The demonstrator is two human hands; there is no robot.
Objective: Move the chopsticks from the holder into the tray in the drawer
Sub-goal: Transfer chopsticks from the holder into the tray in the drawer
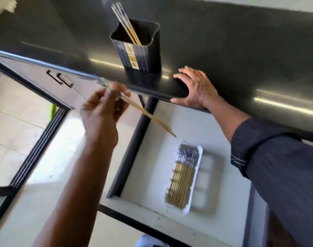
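Low in the frame, a white plastic tray (pixel 196 177) in the open pale drawer (pixel 148 168) is holding bamboo chopsticks (pixel 180 186), the left hand (pixel 103 111) is pinching a blurred chopstick pair (pixel 148 115) above it, the right hand (pixel 195 88) is resting open on the dark counter edge (pixel 241 56), and more patterned chopsticks (pixel 125 25) are leaning in the black ribbed holder (pixel 143 54) at the top.

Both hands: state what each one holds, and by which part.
The left hand pinches chopsticks near their patterned upper ends, tips pointing toward the tray. The right hand holds nothing; it rests on the counter edge.
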